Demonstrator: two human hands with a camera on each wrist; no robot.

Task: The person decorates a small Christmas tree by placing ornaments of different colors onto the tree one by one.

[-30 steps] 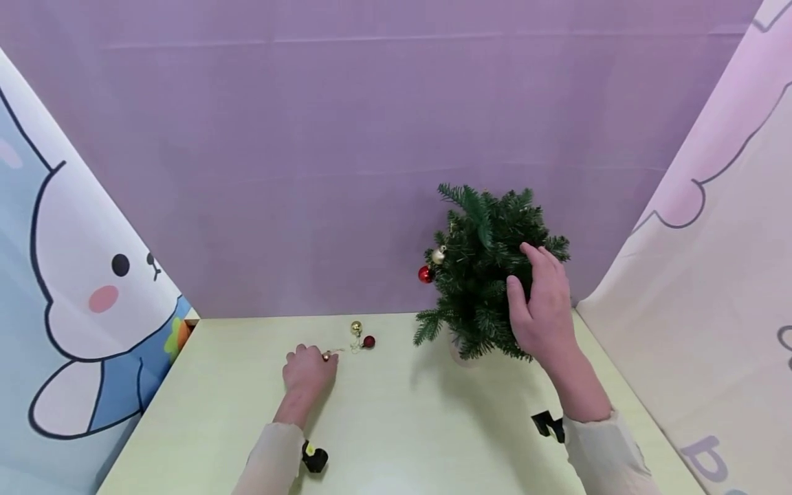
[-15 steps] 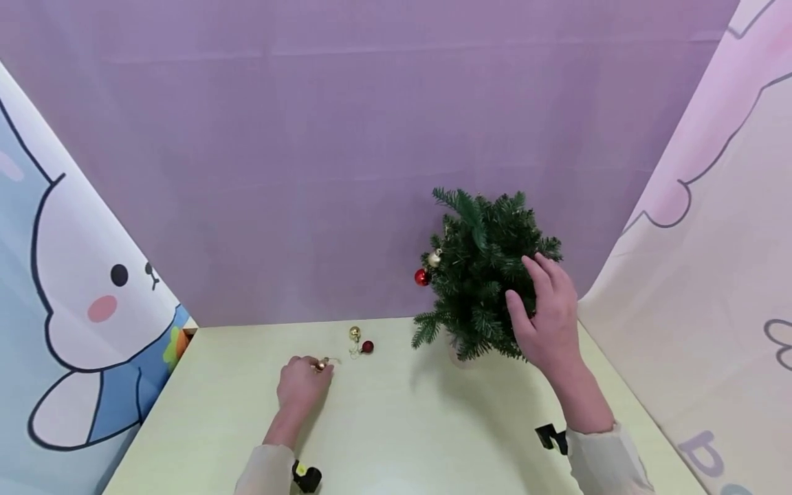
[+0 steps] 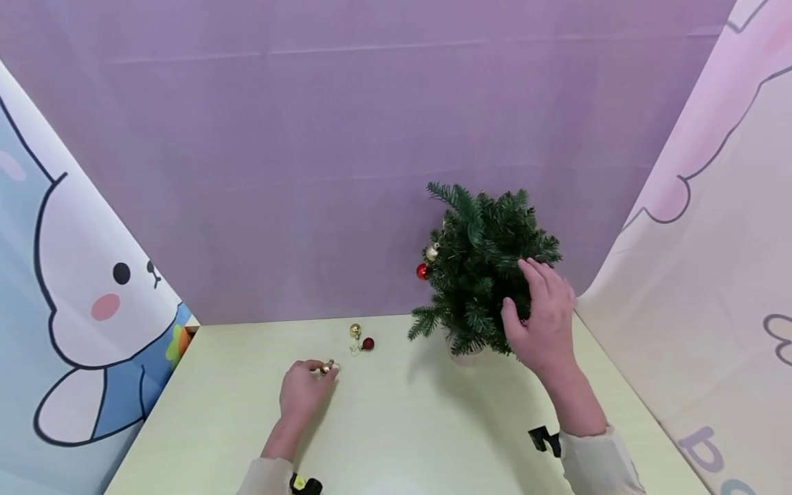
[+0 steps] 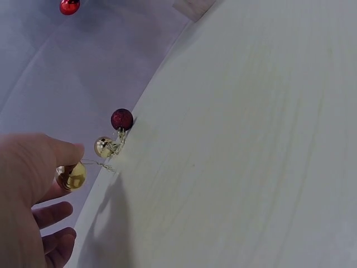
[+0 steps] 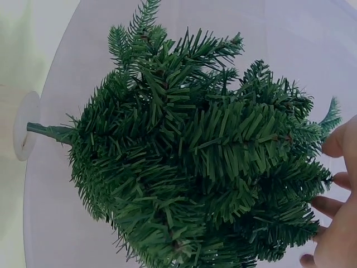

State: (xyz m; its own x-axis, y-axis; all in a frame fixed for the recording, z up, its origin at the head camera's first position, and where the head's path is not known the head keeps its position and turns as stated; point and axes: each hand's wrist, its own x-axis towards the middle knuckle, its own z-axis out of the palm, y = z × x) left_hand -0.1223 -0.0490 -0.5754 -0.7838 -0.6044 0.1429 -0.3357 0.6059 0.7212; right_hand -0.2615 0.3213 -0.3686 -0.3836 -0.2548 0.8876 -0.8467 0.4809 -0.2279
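Note:
My left hand (image 3: 303,393) pinches a shiny gold ball ornament (image 4: 71,176) between thumb and index finger. Its thin wire loop sticks out past the fingertips, and the other fingers are loosely bent. On the table beyond lie a second gold ball (image 3: 355,330) and a dark red ball (image 3: 368,344), both with wire loops. My right hand (image 3: 544,326) is at the right side of a small artificial Christmas tree (image 5: 195,139), fingers spread and gently bent among the branch tips. A bright red ball (image 3: 422,272) and a pale gold ball (image 3: 432,254) hang on the tree's left side.
The tree stands on a round base (image 3: 465,359) near the back of the pale table (image 3: 396,426). A purple cloth wall (image 3: 309,172) rises behind it. Printed cloth panels with cartoon drawings (image 3: 93,275) close off both sides.
My left hand has drawn the gold ball slightly back towards me and now shows it at the fingertips. My right hand stays by the tree, a little lower on its branches.

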